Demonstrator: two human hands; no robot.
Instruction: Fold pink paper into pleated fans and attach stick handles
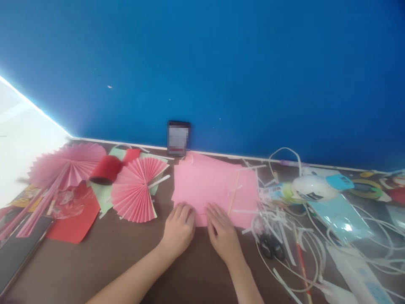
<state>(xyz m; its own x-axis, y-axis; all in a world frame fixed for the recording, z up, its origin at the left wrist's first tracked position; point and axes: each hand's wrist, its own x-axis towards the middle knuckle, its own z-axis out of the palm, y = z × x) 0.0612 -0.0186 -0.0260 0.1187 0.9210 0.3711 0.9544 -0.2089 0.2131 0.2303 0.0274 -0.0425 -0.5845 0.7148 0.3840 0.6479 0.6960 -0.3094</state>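
A sheet of pink paper [209, 181] lies flat on the dark table, with other pink sheets seeming to lie under it. My left hand [180, 226] is at its near left edge, fingers bent together over the paper. Close beside it, my right hand [223, 232] holds the near edge too, its fingers pressed together and pointing forward. Between the hands a narrow crease or strip shows along that edge. Both thumbs are partly hidden. A pleated pink paper fan [136, 190] rests to the left of the sheet. Thin strips of white paper lie across its right side.
Farther left are another pleated pink fan [71, 162], a red roll [107, 169], red paper [76, 223] and a dark flat device [22, 249]. A phone [179, 138] leans on the blue wall. Rightward lie black-handled scissors [271, 247], a glue gun [316, 187], white cords and paper scraps.
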